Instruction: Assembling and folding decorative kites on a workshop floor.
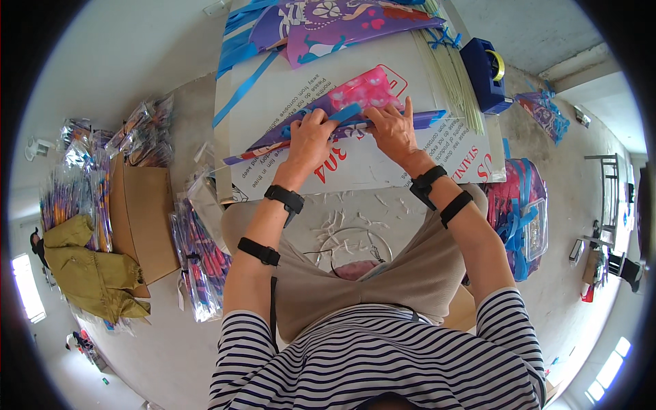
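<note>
One left grip (313, 140) and one right grip (394, 132) pinch a pink-and-purple sheet (359, 90), probably light, slick, best held along its fold between them.

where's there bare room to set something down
Bare tabletop shows between the held purple film and the near edge, and between that film and the blue strip at left. Crowded: far edge, purple sheets; right, pale sticks, blue dispenser.

Navy-and-white striped shirt (369, 342); beige trousers (307, 287); black forearm straps (258, 251).
</note>
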A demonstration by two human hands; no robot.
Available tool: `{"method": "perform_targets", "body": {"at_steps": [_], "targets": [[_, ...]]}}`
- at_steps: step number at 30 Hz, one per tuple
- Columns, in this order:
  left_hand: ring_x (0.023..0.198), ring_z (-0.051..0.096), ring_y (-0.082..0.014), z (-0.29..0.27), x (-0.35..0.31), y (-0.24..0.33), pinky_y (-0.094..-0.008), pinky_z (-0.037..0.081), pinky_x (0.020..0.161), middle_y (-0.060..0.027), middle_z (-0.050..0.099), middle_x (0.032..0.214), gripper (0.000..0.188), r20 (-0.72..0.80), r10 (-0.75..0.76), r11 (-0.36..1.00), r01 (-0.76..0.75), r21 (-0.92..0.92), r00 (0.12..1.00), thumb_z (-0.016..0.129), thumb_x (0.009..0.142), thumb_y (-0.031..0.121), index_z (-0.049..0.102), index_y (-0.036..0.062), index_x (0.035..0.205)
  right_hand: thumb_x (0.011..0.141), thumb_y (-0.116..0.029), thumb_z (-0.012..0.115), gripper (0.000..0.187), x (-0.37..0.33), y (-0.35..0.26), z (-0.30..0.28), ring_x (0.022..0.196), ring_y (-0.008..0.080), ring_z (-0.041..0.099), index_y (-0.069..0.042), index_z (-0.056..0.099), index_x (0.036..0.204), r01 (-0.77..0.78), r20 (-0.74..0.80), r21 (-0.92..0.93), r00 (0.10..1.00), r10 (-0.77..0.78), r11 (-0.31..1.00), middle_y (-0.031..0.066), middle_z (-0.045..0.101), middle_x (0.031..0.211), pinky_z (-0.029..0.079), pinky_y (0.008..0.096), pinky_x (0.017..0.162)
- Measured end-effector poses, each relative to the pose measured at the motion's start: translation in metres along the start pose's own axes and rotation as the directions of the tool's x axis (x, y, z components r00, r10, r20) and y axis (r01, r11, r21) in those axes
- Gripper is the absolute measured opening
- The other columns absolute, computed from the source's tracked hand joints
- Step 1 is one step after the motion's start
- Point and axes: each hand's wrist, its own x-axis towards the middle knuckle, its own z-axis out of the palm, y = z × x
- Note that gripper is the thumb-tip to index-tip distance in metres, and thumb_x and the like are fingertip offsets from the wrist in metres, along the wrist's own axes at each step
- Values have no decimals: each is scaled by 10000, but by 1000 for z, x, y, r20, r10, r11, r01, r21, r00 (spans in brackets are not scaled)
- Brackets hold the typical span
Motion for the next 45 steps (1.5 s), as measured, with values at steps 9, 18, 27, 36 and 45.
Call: {"method": "perform_targets", "body": {"at_steps": [9,18,27,36,45], "targets": [[1123,583,-248,-1,0,3,-455,423,925,2,635,1152,391,-10,64,997,-65,-51,998,753,794,33,740,157,1165,853,-151,736,277,0,1,3,998,208,640,-241,733,1115,66,-41,-45,997,-67,997,-42,683,900,265,751,1130],[1119,599,-253,-9,-7,-13,-430,434,923,-20,655,1107,345,-213,133,991,-131,25,968,753,769,24,728,111,1103,818,-164,790,277,2,0,5,1036,194,609,-226,764,1087,37,77,-124,997,-28,992,-69,652,948,289,711,1137],[1062,618,-270,-16,-27,-51,-450,416,908,-40,685,943,156,-19,-193,959,185,-214,981,767,821,193,754,99,945,828,-169,789,245,5,3,4,1046,190,612,-234,767,1064,26,81,-99,997,-18,995,-79,668,979,282,708,1138],[835,714,-315,-23,-10,-60,-403,497,746,-104,758,877,191,38,-315,933,317,-170,948,725,869,270,771,108,960,846,-205,762,184,13,6,1,1085,204,613,-247,780,1025,-50,136,-9,989,51,999,-76,711,993,272,742,1111],[873,687,-303,-4,-8,-53,-482,315,810,-96,733,784,111,-81,-347,935,338,-104,934,691,893,224,730,120,880,943,-284,677,311,25,3,1,1217,308,588,-137,609,1209,-201,244,5,950,194,979,82,723,1080,248,775,1097]]}}
